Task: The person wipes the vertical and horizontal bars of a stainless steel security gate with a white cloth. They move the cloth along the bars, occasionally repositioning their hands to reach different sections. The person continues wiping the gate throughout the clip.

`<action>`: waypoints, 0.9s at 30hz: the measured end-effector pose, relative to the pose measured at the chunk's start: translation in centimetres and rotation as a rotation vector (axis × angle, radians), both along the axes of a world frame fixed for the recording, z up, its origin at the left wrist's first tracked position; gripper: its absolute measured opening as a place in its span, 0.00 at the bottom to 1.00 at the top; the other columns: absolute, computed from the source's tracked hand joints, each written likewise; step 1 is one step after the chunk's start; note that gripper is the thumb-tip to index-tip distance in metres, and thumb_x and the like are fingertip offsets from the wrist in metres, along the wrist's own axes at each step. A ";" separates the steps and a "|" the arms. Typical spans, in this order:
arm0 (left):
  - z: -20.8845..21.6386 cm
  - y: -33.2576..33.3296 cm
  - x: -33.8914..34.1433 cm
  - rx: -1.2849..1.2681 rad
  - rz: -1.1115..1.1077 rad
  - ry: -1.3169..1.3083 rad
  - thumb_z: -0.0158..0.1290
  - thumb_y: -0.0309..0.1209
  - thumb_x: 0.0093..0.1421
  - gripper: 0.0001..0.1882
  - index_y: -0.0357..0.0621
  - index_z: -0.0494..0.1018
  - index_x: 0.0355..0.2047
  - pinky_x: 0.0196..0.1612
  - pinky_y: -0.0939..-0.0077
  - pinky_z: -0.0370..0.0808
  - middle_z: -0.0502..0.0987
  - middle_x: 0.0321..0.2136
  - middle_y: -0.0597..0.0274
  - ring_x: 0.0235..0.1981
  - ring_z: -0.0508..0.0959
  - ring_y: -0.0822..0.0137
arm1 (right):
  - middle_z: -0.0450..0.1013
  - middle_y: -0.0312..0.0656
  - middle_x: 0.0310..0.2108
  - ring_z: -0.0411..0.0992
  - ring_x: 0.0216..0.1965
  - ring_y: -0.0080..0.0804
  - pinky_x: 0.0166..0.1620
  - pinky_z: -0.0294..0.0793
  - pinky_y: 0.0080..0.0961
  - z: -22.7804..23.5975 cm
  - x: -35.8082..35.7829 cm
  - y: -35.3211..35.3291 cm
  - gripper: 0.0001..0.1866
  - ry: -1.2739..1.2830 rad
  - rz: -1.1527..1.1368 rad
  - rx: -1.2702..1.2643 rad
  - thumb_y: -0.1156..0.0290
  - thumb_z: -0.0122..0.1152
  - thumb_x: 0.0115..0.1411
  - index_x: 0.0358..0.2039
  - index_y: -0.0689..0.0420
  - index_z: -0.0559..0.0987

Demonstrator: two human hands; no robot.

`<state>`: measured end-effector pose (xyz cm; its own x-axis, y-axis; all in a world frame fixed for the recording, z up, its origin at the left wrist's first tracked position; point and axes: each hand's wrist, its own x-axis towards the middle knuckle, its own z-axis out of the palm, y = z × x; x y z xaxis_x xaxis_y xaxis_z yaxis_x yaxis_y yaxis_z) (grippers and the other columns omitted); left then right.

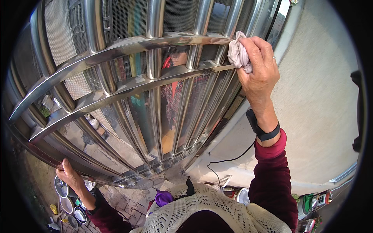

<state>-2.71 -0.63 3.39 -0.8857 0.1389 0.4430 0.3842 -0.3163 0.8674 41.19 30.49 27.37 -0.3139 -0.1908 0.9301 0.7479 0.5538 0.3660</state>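
A shiny steel gate [128, 89] with upright bars and two slanted cross rails fills the view. My right hand [259, 66] is raised at the upper right and grips a crumpled pale cloth [238, 53], pressed against the right end of the upper cross rail. My left hand [68, 174] holds the gate's lower left edge, fingers wrapped around the frame. A black band sits on my right wrist [263, 130]. The polished panel behind the bars reflects a person in a plaid shirt.
A beige plastered wall [318, 101] stands right of the gate. Several metal bowls and pots [68, 202] lie on the brick paving at lower left. A black cable [229, 159] hangs by the wall. A purple object [164, 198] sits near my chest.
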 end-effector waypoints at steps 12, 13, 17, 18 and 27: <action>1.5 0.2 0.7 0.044 -0.058 0.090 0.62 0.52 0.59 0.27 0.35 0.74 0.35 0.16 0.80 0.71 0.79 0.23 0.59 0.16 0.77 0.71 | 0.79 0.36 0.46 0.78 0.47 0.30 0.50 0.78 0.26 0.5 1.0 1.3 0.21 0.039 0.228 -0.198 0.72 0.72 0.53 0.49 0.50 0.82; 1.5 0.2 0.4 0.037 -0.044 0.084 0.61 0.53 0.59 0.30 0.32 0.74 0.36 0.18 0.78 0.75 0.79 0.25 0.57 0.19 0.79 0.67 | 0.79 0.37 0.46 0.78 0.47 0.30 0.50 0.77 0.25 0.6 0.4 1.2 0.21 -0.026 0.258 -0.126 0.73 0.72 0.52 0.49 0.51 0.82; 1.4 -0.1 -0.1 -0.075 0.021 0.081 0.61 0.55 0.58 0.32 0.32 0.74 0.36 0.20 0.77 0.74 0.78 0.26 0.58 0.21 0.78 0.69 | 0.75 0.46 0.37 0.78 0.36 0.44 0.37 0.78 0.34 0.7 -0.1 1.2 0.18 0.070 0.167 0.030 0.71 0.72 0.48 0.41 0.53 0.83; 1.4 -0.3 0.1 -0.080 0.021 0.062 0.61 0.56 0.58 0.31 0.33 0.74 0.36 0.20 0.78 0.71 0.77 0.24 0.60 0.20 0.75 0.72 | 0.75 0.47 0.39 0.78 0.38 0.44 0.39 0.78 0.34 0.5 0.3 1.3 0.19 0.088 0.103 0.000 0.71 0.73 0.47 0.42 0.53 0.83; 2.6 -0.1 1.6 -0.142 0.076 0.053 0.60 0.60 0.57 0.32 0.38 0.71 0.32 0.13 0.80 0.60 0.71 0.18 0.65 0.12 0.68 0.76 | 0.79 0.36 0.42 0.79 0.41 0.31 0.43 0.79 0.25 -2.0 3.9 3.3 0.21 0.123 0.110 -0.180 0.71 0.74 0.50 0.47 0.51 0.82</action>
<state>-1.08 -0.77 5.99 -0.8717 0.1372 0.4704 0.4491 -0.1603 0.8790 45.05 33.76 25.32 -0.1831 -0.0452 0.9821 0.7119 0.6828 0.1641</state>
